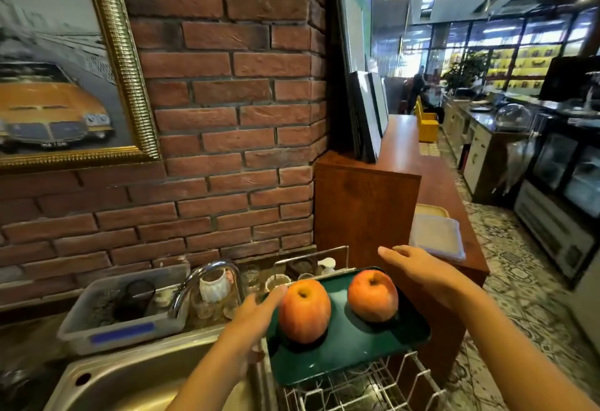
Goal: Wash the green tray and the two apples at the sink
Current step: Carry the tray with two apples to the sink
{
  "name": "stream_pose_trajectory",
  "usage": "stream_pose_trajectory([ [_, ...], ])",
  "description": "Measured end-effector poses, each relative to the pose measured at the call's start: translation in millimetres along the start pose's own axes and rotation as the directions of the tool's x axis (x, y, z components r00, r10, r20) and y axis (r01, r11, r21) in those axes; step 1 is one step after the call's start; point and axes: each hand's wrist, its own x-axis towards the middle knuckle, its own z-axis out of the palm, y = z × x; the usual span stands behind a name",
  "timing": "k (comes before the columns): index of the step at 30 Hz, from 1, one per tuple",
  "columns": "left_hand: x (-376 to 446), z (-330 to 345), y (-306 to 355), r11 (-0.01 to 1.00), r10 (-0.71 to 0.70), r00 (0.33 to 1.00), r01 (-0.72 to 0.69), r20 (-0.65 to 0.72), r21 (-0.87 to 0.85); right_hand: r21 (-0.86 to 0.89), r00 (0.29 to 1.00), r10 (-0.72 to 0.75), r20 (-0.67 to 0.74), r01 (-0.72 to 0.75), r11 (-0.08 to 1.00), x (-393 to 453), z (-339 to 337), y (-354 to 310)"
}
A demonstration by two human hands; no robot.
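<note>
The green tray (347, 350) sits on a wire rack (360, 389) just right of the sink (136, 381), with two apples (304, 310) (372, 295) standing apart on it. The left hand (256, 316) reaches over the tray's left edge, fingers straight, near one apple. The right hand (418, 269) hovers flat above the tray's far right corner, holding nothing.

Two apples (305, 311) (372, 296) on tray (341, 355) (atop rack (367, 388)), right of sink (136, 375).

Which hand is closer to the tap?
Left. The left hand reaches beside the left apple, just right of the tap. The right hand hovers past the right apple, much farther away.
</note>
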Motion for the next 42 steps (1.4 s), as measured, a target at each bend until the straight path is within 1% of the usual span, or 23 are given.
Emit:
stream_pose_trajectory([
  [1, 5.9, -0.9, -5.0, 1.000, 0.003, 1.000, -0.003, -0.013, -0.019, 0.039, 0.999, 0.023, 0.024, -0.024, 0.999, 0.1, 0.5, 3.0],
  [2, 8.5, 1.0, -7.5, 0.999, -0.004, 1.000, 0.004, 0.000, -0.044, 0.063, 0.997, 0.059, 0.048, -0.062, 0.996, 0.4, -1.0, 5.2],
  [5, -1.2, 7.8, -10.3, 0.998, -0.013, 0.999, 0.017, 0.053, -0.063, 0.086, 0.990, 0.087, 0.109, -0.097, 0.992, -1.1, 0.6, 13.1],
  [8, 4.5, 9.9, -18.8, 1.000, 0.010, 1.000, -0.010, -0.012, -0.003, 0.046, 0.987, 0.117, 0.109, -0.123, 0.991, 5.0, 4.9, 24.5],
  [11, 9.6, 10.1, -20.7, 1.000, -0.026, 1.000, 0.026, -0.010, 0.005, 0.091, 0.978, 0.139, 0.154, -0.155, 0.984, 15.2, 6.7, 41.0],
  [13, 6.4, 11.1, -18.5, 0.996, -0.070, 0.998, 0.070, 0.009, -0.053, 0.139, 0.971, 0.151, 0.183, -0.178, 0.974, 17.3, 9.3, 43.5],
  [15, 7.1, 12.3, -15.3, 0.994, -0.084, 0.996, 0.085, 0.015, -0.076, 0.159, 0.966, 0.161, 0.201, -0.194, 0.968, 15.6, 10.2, 41.3],
  [20, 11.3, 13.3, -6.4, 0.988, -0.092, 0.996, 0.093, 0.007, -0.121, 0.165, 0.959, 0.197, 0.202, -0.231, 0.959, 19.0, 8.4, 46.1],
  [24, 13.6, 12.8, -2.0, 0.993, -0.094, 0.995, 0.092, -0.024, -0.068, 0.218, 0.960, 0.198, 0.198, -0.240, 0.946, 22.2, 11.7, 46.8],
  [28, 14.7, 11.5, -3.0, 0.994, -0.087, 0.995, 0.084, -0.041, -0.072, 0.226, 0.964, 0.201, 0.174, -0.237, 0.945, 23.5, 14.3, 44.0],
  [32, 12.6, 7.3, -1.9, 0.996, -0.048, 0.995, 0.041, -0.082, -0.082, 0.230, 0.968, 0.181, 0.172, -0.218, 0.948, 22.7, 18.5, 37.6],
  [35, 9.6, -4.0, 2.0, 0.997, -0.009, 0.995, 0.001, -0.102, -0.081, 0.236, 0.976, 0.162, 0.145, -0.194, 0.952, 20.3, 23.0, 27.5],
  [38, 4.7, -22.2, 5.2, 0.997, 0.021, 0.996, -0.027, -0.087, -0.073, 0.233, 0.985, 0.136, 0.103, -0.157, 0.960, 17.5, 31.6, 13.9],
  [42, -1.6, -58.5, 4.0, 0.998, 0.028, 0.997, -0.032, -0.070, -0.061, 0.233, 0.985, 0.145, 0.098, -0.164, 0.958, 6.1, 53.3, -10.3],
])
